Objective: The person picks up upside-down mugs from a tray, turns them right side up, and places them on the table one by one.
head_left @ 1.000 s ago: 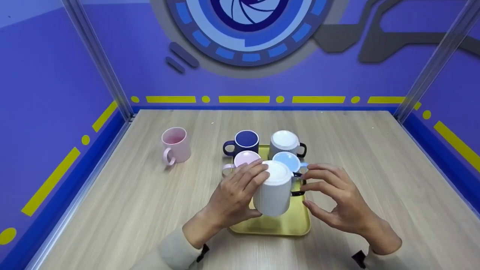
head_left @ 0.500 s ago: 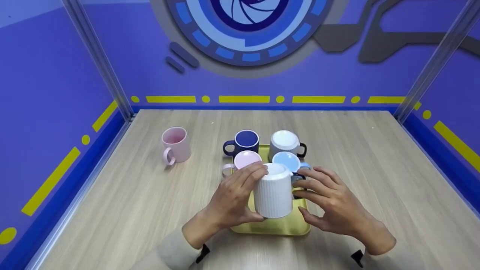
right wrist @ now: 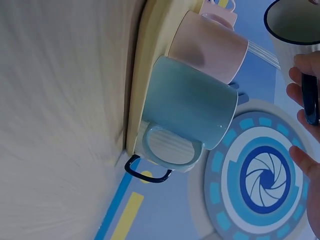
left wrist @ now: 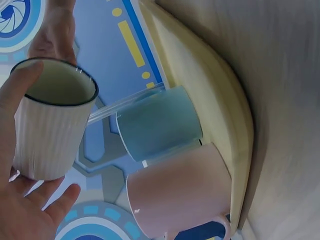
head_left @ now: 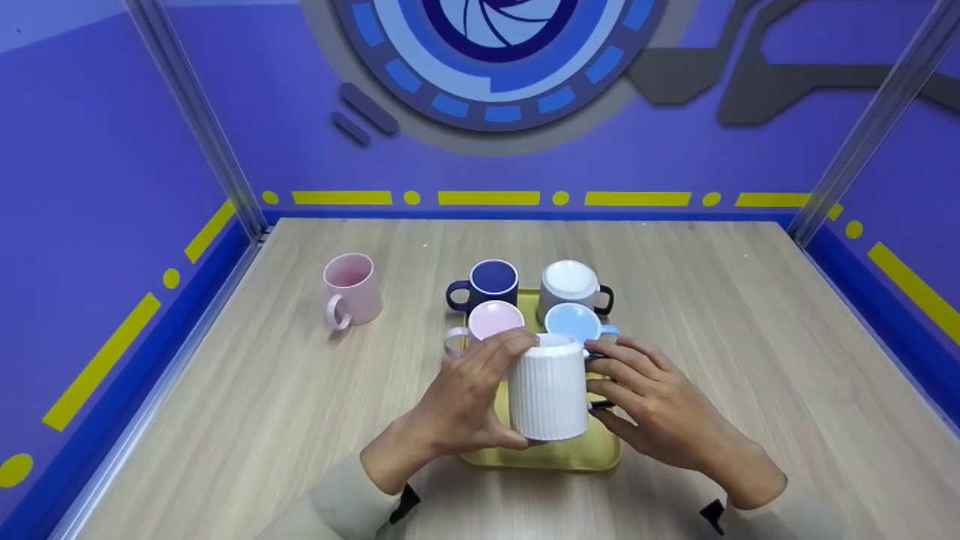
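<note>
A ribbed white mug [head_left: 549, 394] with a black handle is held above the front of the yellow tray [head_left: 592, 454]. It is upside down: its base faces up, and its dark-edged mouth shows in both wrist views. My left hand [head_left: 461, 405] grips it from the left, fingers at the base and thumb at the rim. At the right side, my right hand [head_left: 667, 405] has its fingers around the black handle [right wrist: 310, 99]. Just behind are a light pink mug [head_left: 495, 319] and a light blue mug [head_left: 574, 321] on the tray, partly hidden.
At the tray's back stand a dark blue mug [head_left: 493, 279] and another ribbed white mug [head_left: 570, 281] with a black handle. A separate pink mug [head_left: 352, 292] stands on the wooden table [head_left: 300, 405] to the left. Blue printed walls [head_left: 525, 172] enclose the table's back and sides.
The white mug has tilted, so more of its ribbed side and less of its base shows. My right hand has moved left and closed in around the handle. The other mugs have stayed put.
</note>
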`<move>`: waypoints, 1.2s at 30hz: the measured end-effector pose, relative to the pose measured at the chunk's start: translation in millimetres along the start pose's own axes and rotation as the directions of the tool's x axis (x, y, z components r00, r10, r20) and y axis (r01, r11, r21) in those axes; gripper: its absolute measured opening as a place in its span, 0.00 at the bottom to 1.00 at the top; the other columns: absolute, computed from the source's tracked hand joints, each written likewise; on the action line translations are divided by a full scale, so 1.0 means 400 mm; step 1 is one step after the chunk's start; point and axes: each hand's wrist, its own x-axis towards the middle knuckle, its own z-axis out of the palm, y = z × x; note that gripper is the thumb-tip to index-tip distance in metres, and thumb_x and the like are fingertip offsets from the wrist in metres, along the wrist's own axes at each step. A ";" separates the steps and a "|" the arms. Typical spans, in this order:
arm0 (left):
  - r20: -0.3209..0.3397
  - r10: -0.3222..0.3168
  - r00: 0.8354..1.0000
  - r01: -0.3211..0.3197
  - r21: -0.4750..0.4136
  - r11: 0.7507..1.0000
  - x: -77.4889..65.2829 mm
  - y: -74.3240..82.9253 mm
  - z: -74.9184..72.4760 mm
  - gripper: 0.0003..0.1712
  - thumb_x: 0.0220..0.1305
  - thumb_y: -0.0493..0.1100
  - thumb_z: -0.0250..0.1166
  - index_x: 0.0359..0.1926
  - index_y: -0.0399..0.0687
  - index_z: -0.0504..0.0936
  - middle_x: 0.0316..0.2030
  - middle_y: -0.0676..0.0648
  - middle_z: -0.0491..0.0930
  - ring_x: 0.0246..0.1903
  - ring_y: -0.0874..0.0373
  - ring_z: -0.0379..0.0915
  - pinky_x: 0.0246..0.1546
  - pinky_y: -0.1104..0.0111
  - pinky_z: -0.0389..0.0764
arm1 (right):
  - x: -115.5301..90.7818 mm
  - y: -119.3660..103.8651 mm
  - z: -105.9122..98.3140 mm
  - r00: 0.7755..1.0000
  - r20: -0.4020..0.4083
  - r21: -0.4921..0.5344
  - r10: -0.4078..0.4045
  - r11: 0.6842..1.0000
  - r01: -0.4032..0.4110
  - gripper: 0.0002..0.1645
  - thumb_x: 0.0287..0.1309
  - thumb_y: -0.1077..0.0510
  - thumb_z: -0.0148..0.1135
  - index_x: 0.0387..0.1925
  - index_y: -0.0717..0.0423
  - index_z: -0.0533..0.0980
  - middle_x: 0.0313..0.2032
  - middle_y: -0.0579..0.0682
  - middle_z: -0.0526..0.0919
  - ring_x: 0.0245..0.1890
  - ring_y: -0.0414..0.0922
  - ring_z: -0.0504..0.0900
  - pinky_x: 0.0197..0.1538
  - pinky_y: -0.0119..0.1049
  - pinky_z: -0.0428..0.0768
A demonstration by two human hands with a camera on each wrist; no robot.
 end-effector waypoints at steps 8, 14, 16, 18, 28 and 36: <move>0.160 -0.094 0.983 0.119 -0.157 0.980 0.003 -0.007 -0.018 0.65 0.35 0.61 0.87 0.72 0.52 0.63 0.62 0.51 0.74 0.61 0.59 0.72 0.64 0.59 0.78 | -0.010 -0.006 -0.001 0.997 0.077 0.009 0.021 1.000 -0.022 0.31 0.52 0.50 0.79 0.58 0.46 0.79 0.61 0.45 0.82 0.70 0.50 0.74 0.76 0.43 0.58; 0.202 -0.141 0.969 0.198 -0.299 0.934 0.007 -0.009 -0.024 0.63 0.38 0.64 0.86 0.72 0.54 0.62 0.63 0.54 0.72 0.60 0.62 0.71 0.64 0.63 0.77 | -0.011 -0.007 0.003 0.999 0.037 0.050 -0.001 0.999 0.000 0.22 0.76 0.41 0.54 0.61 0.46 0.77 0.60 0.44 0.81 0.70 0.50 0.74 0.76 0.39 0.58; 0.209 -0.155 0.966 0.219 -0.332 0.917 0.007 -0.009 -0.025 0.64 0.38 0.65 0.85 0.73 0.56 0.62 0.63 0.56 0.71 0.61 0.62 0.71 0.65 0.62 0.76 | -0.012 -0.008 0.003 1.000 0.025 0.062 -0.006 0.998 0.004 0.22 0.77 0.41 0.52 0.61 0.46 0.77 0.60 0.44 0.81 0.69 0.50 0.74 0.76 0.38 0.59; 0.217 -0.165 0.962 0.236 -0.359 0.903 0.007 -0.009 -0.026 0.64 0.39 0.66 0.85 0.73 0.57 0.62 0.63 0.57 0.71 0.61 0.62 0.71 0.66 0.60 0.75 | -0.012 -0.010 0.003 1.000 0.017 0.073 -0.008 0.997 0.007 0.21 0.77 0.42 0.53 0.60 0.47 0.77 0.59 0.44 0.81 0.69 0.50 0.75 0.75 0.38 0.60; 0.266 -0.229 0.936 0.334 -0.474 0.814 0.005 -0.002 -0.029 0.59 0.44 0.63 0.83 0.73 0.62 0.61 0.64 0.58 0.71 0.62 0.61 0.69 0.67 0.58 0.75 | -0.009 -0.016 0.008 0.999 -0.033 0.071 -0.027 0.997 0.030 0.19 0.78 0.43 0.51 0.55 0.47 0.80 0.50 0.43 0.82 0.62 0.48 0.78 0.67 0.41 0.68; 0.321 -0.269 0.908 0.413 -0.575 0.706 0.009 -0.002 -0.019 0.51 0.55 0.61 0.75 0.75 0.62 0.61 0.64 0.54 0.70 0.61 0.59 0.70 0.65 0.61 0.78 | -0.005 -0.027 0.012 0.998 -0.054 0.095 -0.020 0.995 0.025 0.17 0.79 0.44 0.49 0.48 0.48 0.79 0.41 0.41 0.80 0.51 0.43 0.79 0.59 0.39 0.72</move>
